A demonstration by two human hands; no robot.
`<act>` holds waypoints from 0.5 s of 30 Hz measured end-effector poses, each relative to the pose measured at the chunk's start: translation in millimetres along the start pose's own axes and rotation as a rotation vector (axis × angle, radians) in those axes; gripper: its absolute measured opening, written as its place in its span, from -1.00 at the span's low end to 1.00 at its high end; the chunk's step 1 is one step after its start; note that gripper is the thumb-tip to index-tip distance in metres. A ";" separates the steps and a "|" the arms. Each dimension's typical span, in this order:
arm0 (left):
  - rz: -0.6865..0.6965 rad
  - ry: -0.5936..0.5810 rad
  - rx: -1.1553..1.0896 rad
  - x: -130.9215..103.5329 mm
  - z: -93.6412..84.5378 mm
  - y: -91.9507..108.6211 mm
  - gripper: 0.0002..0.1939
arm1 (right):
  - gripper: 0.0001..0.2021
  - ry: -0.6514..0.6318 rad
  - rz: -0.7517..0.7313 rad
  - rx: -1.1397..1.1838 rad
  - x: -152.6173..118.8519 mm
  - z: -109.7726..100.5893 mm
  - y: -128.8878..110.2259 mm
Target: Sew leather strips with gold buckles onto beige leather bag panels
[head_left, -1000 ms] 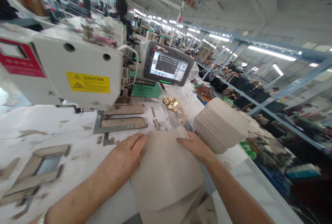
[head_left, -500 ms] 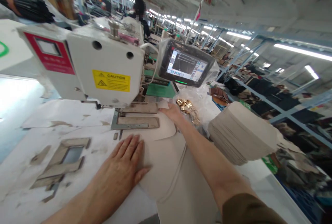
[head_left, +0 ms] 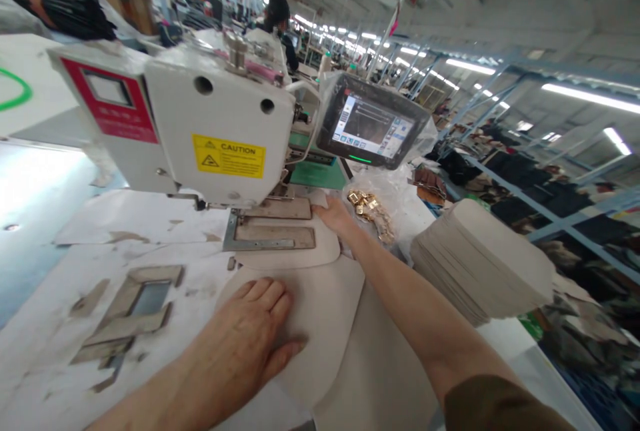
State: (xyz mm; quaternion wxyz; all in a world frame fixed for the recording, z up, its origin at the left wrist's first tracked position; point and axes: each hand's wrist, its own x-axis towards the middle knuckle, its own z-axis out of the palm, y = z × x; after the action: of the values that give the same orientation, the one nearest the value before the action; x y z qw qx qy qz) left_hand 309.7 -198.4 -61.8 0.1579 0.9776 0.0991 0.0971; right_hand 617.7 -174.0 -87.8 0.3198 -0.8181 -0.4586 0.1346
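Note:
A beige rounded panel (head_left: 293, 258) lies under the clamp frame (head_left: 255, 242) of a white sewing machine (head_left: 220, 118). My right hand (head_left: 336, 215) rests at its right edge beside the clamp, fingers stretched out; part of the hand is hard to make out. Closer to me, a larger beige panel (head_left: 325, 311) overlaps another beige panel (head_left: 380, 358). My left hand (head_left: 263, 324) lies on the larger panel, palm down, with fingers slightly bent and thumb apart. Nothing shows in its grip.
Right of my forearm stands a tall stack of beige panels (head_left: 480, 258). Gold metal buckles (head_left: 370, 208) sit on clear plastic behind the arm. A control screen (head_left: 373, 121) is mounted beside the machine. A cut-out template (head_left: 133, 308) lies left; another person (head_left: 277, 18) is farther back.
My left fingers have drawn back from the panel under the clamp and bent more. The larger panel beneath that hand has shifted over the one below. My right hand stays beside the clamp.

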 end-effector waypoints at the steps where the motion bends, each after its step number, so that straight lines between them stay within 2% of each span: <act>1: -0.001 -0.037 -0.028 0.7 -3.9 2.9 -0.73 | -0.81 0.007 0.025 -0.001 -0.5 -2.0 -0.7; 9: 0.027 -0.161 -0.134 -6.0 -18.4 7.9 -0.84 | -0.83 0.019 0.074 -0.061 -11.0 -9.8 -9.8; 11: 0.006 -0.105 -0.086 -7.3 -13.7 3.6 -0.82 | -0.83 0.033 0.062 -0.090 -11.1 -7.3 -14.4; 15: -0.112 0.170 0.160 -9.6 13.5 -9.0 -0.58 | -0.84 0.048 0.033 -0.130 -8.2 -2.0 -23.1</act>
State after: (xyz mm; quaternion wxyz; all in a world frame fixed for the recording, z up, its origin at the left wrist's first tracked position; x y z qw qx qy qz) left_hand 301.9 -196.1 -78.8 0.0759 0.9683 0.1741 0.1625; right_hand 598.9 -173.0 -71.9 0.2749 -0.8474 -0.4451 0.0901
